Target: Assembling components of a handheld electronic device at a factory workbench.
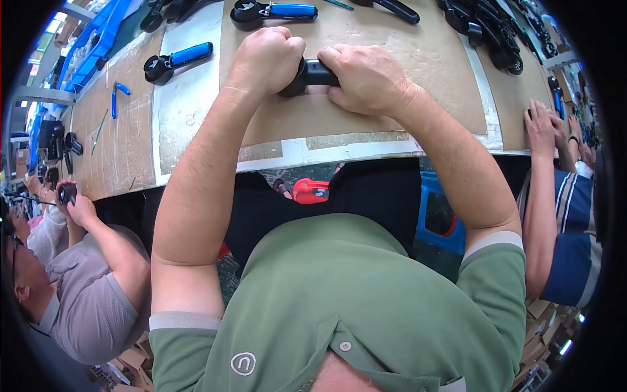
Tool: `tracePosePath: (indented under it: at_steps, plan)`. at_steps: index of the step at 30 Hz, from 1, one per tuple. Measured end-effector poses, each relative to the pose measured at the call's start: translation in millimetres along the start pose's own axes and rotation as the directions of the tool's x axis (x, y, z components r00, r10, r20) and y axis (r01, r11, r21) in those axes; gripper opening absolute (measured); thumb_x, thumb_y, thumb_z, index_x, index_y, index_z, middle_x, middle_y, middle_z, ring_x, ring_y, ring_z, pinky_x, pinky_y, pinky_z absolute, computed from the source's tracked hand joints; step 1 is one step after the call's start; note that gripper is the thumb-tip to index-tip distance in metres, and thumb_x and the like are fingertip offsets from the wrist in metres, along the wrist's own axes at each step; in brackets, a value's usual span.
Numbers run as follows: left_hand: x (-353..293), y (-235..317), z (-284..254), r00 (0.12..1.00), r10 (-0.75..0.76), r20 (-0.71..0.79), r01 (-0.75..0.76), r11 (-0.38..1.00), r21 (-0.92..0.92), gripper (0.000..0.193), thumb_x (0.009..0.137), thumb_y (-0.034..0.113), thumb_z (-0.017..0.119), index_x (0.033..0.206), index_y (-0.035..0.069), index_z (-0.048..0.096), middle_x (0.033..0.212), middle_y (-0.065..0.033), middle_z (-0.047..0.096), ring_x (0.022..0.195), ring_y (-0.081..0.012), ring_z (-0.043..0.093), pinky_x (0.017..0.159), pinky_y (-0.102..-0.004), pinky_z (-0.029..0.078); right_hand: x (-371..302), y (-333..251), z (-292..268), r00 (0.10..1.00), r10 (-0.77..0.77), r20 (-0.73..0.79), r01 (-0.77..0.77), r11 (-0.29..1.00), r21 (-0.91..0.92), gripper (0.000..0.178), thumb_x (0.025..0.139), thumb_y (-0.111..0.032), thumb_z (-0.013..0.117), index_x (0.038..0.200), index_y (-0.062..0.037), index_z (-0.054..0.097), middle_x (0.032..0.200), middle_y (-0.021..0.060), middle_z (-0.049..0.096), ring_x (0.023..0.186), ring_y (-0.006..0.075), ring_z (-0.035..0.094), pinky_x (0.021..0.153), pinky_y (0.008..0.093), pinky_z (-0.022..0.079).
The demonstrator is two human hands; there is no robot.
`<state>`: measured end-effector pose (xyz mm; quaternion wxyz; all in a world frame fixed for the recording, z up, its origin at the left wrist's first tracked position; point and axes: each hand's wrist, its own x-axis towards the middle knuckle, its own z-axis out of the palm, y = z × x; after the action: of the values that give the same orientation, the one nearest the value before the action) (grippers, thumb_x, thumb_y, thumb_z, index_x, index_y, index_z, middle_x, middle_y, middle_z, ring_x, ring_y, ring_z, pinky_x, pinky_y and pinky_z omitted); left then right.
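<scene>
A black handheld device (319, 73) with a rounded end and a straight handle lies crosswise, low over the cardboard-covered table (431, 98). My left hand (269, 57) is closed on its rounded left end. Around the right part of the handle my right hand (366, 75) is wrapped, hiding that end. Just beyond my hands lies a similar black piece with a blue cylinder (290, 11) along its handle. Another such piece with a blue cylinder (191, 55) rests to the left of my left forearm.
Blue-handled pliers (116, 98) lie on the left, beside a thin green stick (99, 130). Black parts (490, 39) are heaped at the far right. A co-worker at the left holds a dark round part (67, 193); another person's hand (543, 124) rests on the table's right side.
</scene>
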<state>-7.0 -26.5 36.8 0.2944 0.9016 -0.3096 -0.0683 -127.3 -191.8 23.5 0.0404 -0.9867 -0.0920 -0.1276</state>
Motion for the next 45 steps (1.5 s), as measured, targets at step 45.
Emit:
tracePosePath:
  at_steps: [45]
  plan:
    - [-39.5, -41.4, 4.4, 0.940, 0.331, -0.086, -0.336, 0.848, -0.410, 0.059, 0.077, 0.005, 0.092, 0.131, 0.007, 0.068, 0.120, -0.0089, 0.072, 0.103, -0.0234, 0.071, 0.099, -0.0338, 0.060, 1.3, -5.6, -5.9, 0.993, 0.020, 0.115, -0.018, 1.000, -0.016, 0.017, 0.092, -0.012, 0.069, 0.105, -0.0029, 0.063, 0.094, 0.0177, 0.075, 0.075, 0.0353, 0.075, 0.070, 0.0437, 0.060]
